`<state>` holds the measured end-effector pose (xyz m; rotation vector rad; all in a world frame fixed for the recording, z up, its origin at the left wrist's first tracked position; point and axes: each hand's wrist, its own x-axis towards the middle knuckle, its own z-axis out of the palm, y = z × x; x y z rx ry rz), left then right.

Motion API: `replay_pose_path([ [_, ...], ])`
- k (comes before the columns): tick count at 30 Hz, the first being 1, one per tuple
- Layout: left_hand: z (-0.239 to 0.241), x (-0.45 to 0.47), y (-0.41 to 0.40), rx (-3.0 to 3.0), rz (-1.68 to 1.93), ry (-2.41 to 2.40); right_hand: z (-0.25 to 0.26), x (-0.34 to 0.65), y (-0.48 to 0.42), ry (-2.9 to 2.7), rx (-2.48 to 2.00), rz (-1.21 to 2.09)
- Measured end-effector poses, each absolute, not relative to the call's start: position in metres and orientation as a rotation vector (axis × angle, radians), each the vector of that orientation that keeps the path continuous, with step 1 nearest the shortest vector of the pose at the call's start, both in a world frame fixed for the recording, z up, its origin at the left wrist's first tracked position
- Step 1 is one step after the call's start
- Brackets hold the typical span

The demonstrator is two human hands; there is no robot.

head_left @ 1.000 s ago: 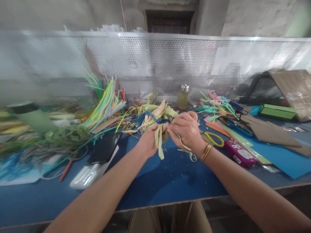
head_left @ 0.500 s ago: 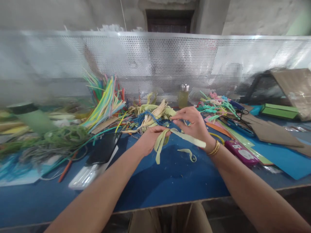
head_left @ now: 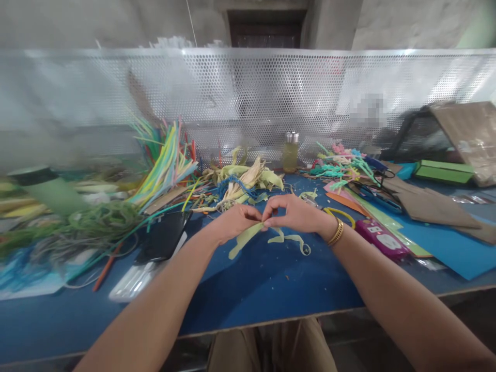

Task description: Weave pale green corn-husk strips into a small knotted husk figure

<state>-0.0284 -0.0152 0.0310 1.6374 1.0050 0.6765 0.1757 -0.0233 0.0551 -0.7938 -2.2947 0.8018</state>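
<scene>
A pale green strip of corn husk [head_left: 245,241] hangs down and left from my left hand [head_left: 235,223], whose fingers are pinched on its upper end. My right hand [head_left: 296,213], wearing a gold bracelet [head_left: 337,231] at the wrist, meets it fingertip to fingertip and pinches the same end; the exact grip is hidden between the fingers. Below my right hand, thin curled husk scraps [head_left: 290,238] lie on the blue tabletop [head_left: 271,289]. Just beyond both hands sits a heap of husks [head_left: 253,175] with blue yarn [head_left: 232,185] around part of it.
Left are a bundle of coloured pipe cleaners [head_left: 166,165], a green cup [head_left: 50,191], green yarn [head_left: 104,217] and a black phone-like slab [head_left: 163,237]. A glass bottle [head_left: 290,152] stands behind. On the right lie a magenta device [head_left: 382,240], blue paper [head_left: 445,248] and cardboard [head_left: 430,201].
My right hand has come down and left to meet my left hand at the strip's end. One hanging strip has left my fingers; more of the scraps now show on the table.
</scene>
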Motion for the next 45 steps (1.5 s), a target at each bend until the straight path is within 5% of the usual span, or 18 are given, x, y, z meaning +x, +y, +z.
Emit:
replay_pose_path([
  [5,0.031,-0.028,-0.015,1.581,0.635,0.988,0.045,0.172,-0.018,-2.023,-0.904,1.268],
  [19,0.017,-0.026,-0.007,1.454,0.791,0.953,0.026,0.159,-0.004,-1.258,-0.858,1.502],
  [45,0.009,-0.027,0.001,1.305,0.945,0.758,0.008,0.166,0.015,-1.343,-1.099,0.99],
])
